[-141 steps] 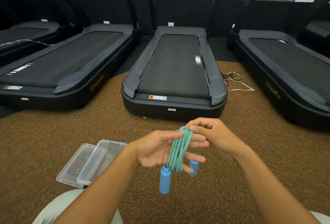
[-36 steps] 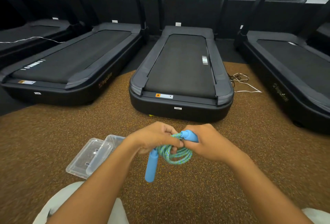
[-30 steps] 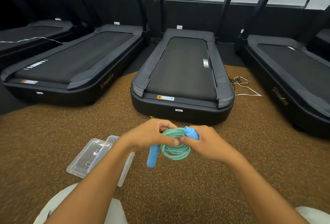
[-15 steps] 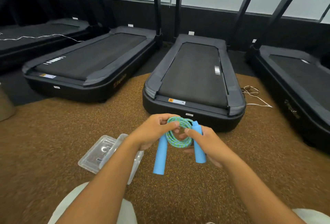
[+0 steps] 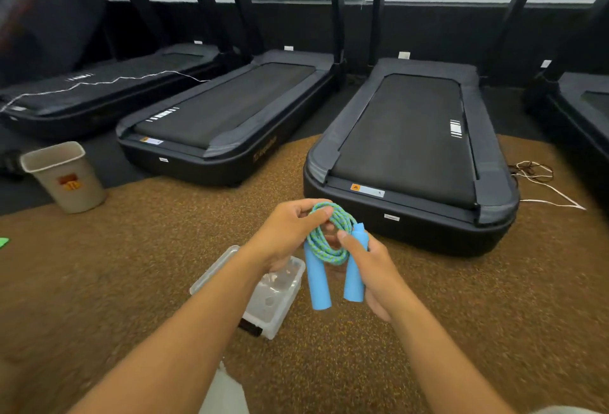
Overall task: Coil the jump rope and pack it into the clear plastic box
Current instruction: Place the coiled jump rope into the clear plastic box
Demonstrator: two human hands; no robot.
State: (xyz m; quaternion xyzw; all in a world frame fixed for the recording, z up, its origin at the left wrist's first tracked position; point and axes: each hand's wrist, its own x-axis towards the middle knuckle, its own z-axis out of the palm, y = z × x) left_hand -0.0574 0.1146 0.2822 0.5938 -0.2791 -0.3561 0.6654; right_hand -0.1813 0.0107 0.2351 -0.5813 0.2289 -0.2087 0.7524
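The jump rope (image 5: 324, 242) is a green-and-blue braided cord wound into a small coil, with two light blue handles hanging down side by side. My left hand (image 5: 290, 229) pinches the top of the coil. My right hand (image 5: 369, 268) grips the right handle (image 5: 355, 278), its thumb against the coil. The left handle (image 5: 317, 281) hangs free. Just below my left wrist on the floor sits the clear plastic box (image 5: 273, 298), open, with its lid (image 5: 211, 272) lying beside it and partly hidden by my forearm.
I am over brown speckled carpet (image 5: 131, 281). Black treadmills (image 5: 408, 150) stand in a row ahead, close to my hands. A beige waste bin (image 5: 62, 176) stands at the left. Loose cables (image 5: 540, 179) lie at the right.
The rope went from a long folded bundle to a tight round coil. Both handles now hang down together. My view has swung left, bringing the bin into sight and the box under my left wrist.
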